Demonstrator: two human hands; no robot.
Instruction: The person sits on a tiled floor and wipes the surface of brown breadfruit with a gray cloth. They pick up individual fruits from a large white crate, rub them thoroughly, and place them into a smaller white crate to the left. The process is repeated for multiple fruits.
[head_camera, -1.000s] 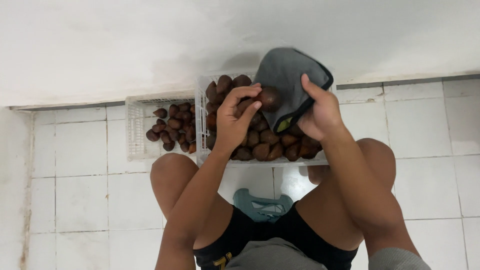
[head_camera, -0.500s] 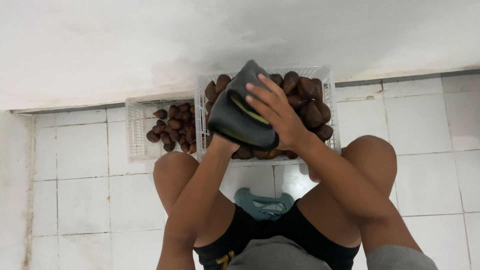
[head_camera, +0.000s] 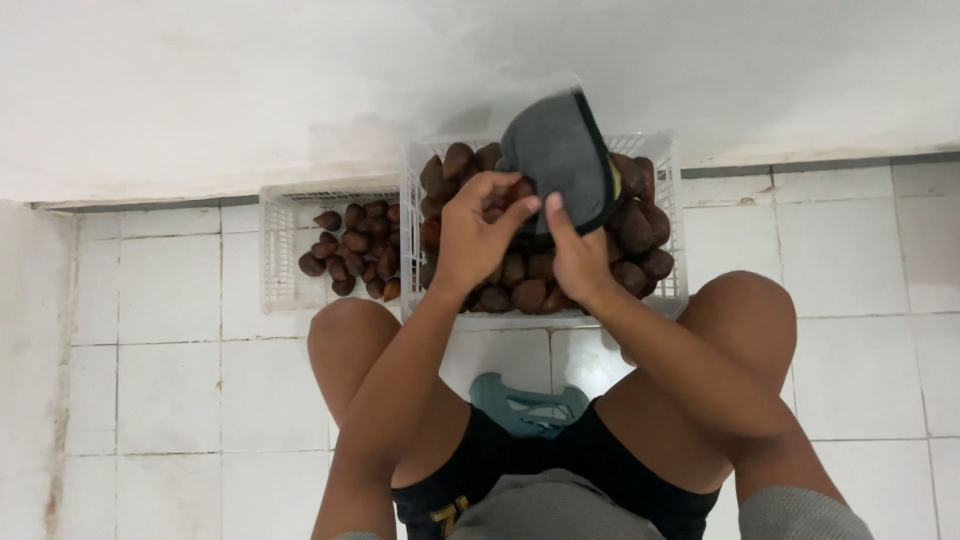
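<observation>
Grey cloth (head_camera: 560, 160) between both hands' grips

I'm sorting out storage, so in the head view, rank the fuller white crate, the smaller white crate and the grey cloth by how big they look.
1. Fuller white crate of brown fruit
2. Smaller white crate, partly cut off by the first
3. Grey cloth, held up nearer the camera by the left hand and right hand, so its rank against the smaller crate is unsure

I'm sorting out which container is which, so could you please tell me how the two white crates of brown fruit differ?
The larger crate sits right in front of the person, heaped with brown fruit; the smaller crate stands to its left, only partly filled on its right side. Both hands, left hand and right hand, hold a dark grey cloth over the larger crate; nothing is above the smaller one. Both are white slatted crates on the tiled floor.
</observation>
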